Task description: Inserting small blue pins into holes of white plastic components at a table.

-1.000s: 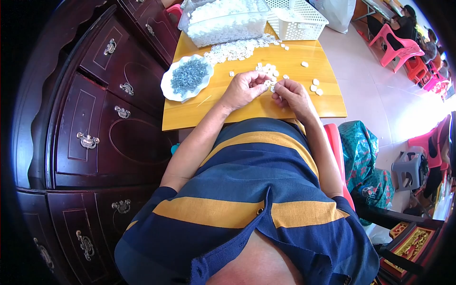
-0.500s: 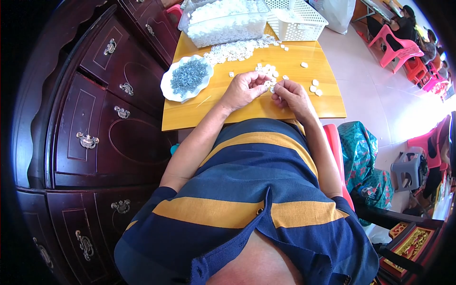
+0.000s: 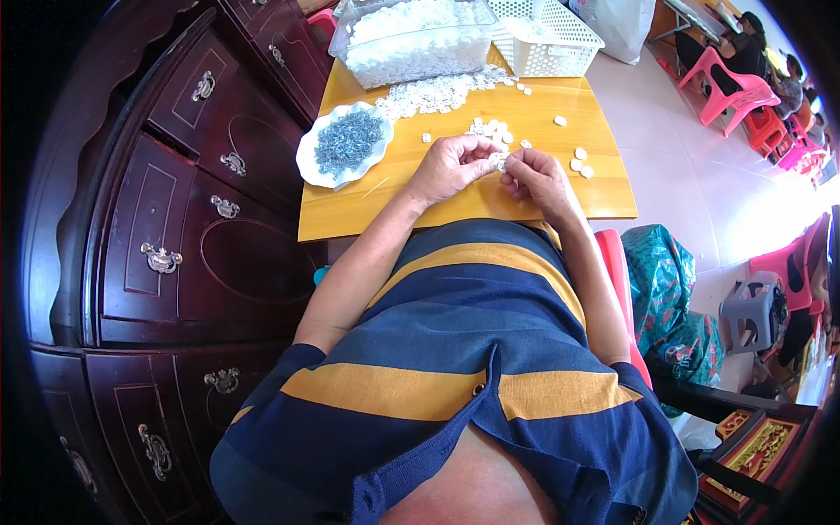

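Note:
My left hand [image 3: 448,166] and my right hand [image 3: 537,179] meet over the near part of the yellow wooden table. Thumbs and fingertips are pinched together around a small white plastic piece [image 3: 500,161], mostly covered by the fingers. Just beyond them lies a loose group of similar small white pieces [image 3: 492,129]. To the left, a white scalloped dish [image 3: 304,162] holds a heap of small blue-grey metal-looking parts [image 3: 347,143]. Further off, many flat white pieces [image 3: 429,94] are spread over the tabletop.
At the back stand a clear bin [image 3: 420,66] heaped with white pieces and a white perforated basket [image 3: 553,54]. A thin stick [image 3: 374,187] lies near the dish. Several round white pieces [image 3: 580,164] sit at right. A dark wooden cabinet [image 3: 175,227] borders the left; people sit far right.
My left fingertips have moved slightly toward my right hand, closing in on the small white piece. The right hand stays nearly in place.

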The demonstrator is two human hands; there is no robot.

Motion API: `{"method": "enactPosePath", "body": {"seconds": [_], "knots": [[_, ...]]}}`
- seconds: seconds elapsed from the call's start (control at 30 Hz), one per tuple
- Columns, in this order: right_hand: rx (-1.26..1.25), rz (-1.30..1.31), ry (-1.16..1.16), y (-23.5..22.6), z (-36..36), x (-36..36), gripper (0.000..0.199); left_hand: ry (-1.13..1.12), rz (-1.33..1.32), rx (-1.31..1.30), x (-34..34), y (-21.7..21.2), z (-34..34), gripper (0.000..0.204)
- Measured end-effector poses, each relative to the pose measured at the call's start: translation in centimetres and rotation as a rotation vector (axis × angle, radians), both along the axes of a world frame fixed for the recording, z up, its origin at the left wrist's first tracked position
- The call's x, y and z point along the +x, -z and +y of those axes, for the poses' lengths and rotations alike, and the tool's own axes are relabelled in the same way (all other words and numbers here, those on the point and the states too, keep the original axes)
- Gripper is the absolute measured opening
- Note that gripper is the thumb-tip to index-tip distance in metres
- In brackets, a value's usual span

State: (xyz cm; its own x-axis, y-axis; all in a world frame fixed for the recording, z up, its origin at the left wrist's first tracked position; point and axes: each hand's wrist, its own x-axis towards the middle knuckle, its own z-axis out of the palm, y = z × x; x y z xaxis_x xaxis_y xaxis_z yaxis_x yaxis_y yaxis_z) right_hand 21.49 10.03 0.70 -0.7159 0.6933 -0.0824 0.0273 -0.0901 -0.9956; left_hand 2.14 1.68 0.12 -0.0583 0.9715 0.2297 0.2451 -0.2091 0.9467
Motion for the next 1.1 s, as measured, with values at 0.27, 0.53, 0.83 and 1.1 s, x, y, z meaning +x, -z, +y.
{"method": "enactPosePath", "body": {"seconds": [0.27, 0.53, 0.83, 1.1], "knots": [[-0.013, 0.006, -0.002, -0.2, 0.0, 0.2, 0.02, 0.006, -0.012, -0.003, 0.2, -0.5, -0.3, 0.021], [-0.032, 0.034, -0.025, -0.2, 0.1, 0.2, 0.018, 0.023, -0.06, 0.019, 0.4, -1.0, -0.5, 0.022], [-0.121, 0.065, -0.028, -0.2, -0.1, 0.1, 0.015, 0.049, -0.146, -0.059, 0.3, -1.3, -0.6, 0.021], [-0.125, 0.053, -0.021, -0.3, -0.2, 0.1, 0.016, 0.119, -0.127, -0.046, 0.3, -0.6, -0.4, 0.022]]}}
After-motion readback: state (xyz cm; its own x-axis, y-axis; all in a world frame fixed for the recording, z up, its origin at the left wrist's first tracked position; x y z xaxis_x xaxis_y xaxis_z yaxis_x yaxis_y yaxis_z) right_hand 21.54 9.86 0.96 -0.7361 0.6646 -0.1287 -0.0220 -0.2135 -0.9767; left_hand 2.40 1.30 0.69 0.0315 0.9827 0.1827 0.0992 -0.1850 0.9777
